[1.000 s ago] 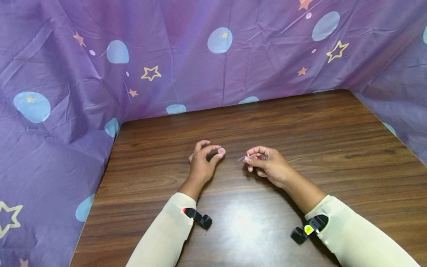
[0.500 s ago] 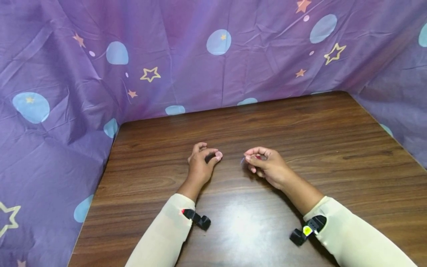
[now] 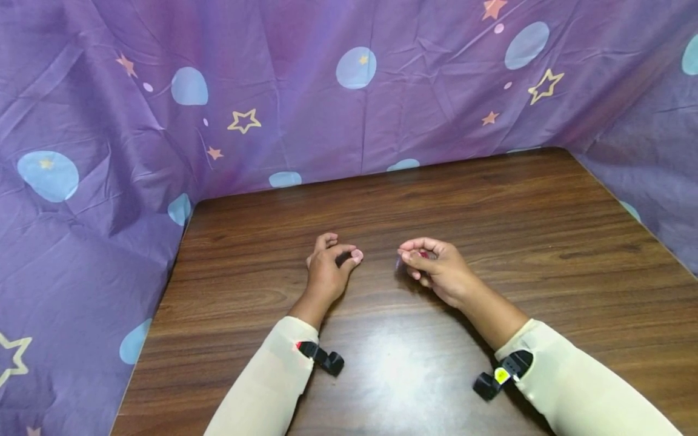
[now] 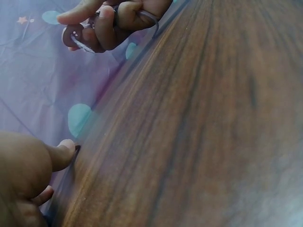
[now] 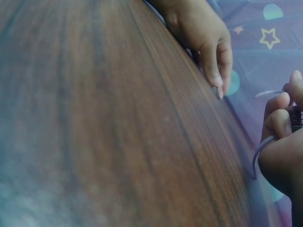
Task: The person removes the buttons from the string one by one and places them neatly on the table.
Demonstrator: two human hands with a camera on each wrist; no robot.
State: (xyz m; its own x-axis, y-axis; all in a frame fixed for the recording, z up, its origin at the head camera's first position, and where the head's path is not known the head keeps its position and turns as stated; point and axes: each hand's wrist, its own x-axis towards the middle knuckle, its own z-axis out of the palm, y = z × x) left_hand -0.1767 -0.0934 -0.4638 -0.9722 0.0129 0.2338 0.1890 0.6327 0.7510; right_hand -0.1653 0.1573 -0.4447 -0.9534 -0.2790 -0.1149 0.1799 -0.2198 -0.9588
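Between left thumb and forefinger my left hand (image 3: 327, 269) pinches a small round pale pink disc (image 3: 357, 254), held over the wooden table. Only the disc's thin edge (image 5: 217, 92) shows in the right wrist view. My right hand (image 3: 444, 272) holds a thin greyish-purple cord at its fingertips; its whitish end (image 4: 83, 45) sticks out past them. A loop of cord (image 5: 256, 158) hangs below that hand. Dark ridged round pieces (image 5: 295, 117) sit within the curled right fingers, and a bit of red (image 3: 424, 255) shows there from above. The hands are apart.
The brown wood-grain table (image 3: 491, 206) reaches back to a purple curtain (image 3: 311, 91) with stars and blue spots, which also hangs at both sides. A glare patch lies near the front. Black wrist cameras (image 3: 329, 362) are strapped over pale sleeves.
The left hand with the disc has shifted slightly left and nearer. The cord's end at the right fingertips pointed left earlier and now hangs downward.
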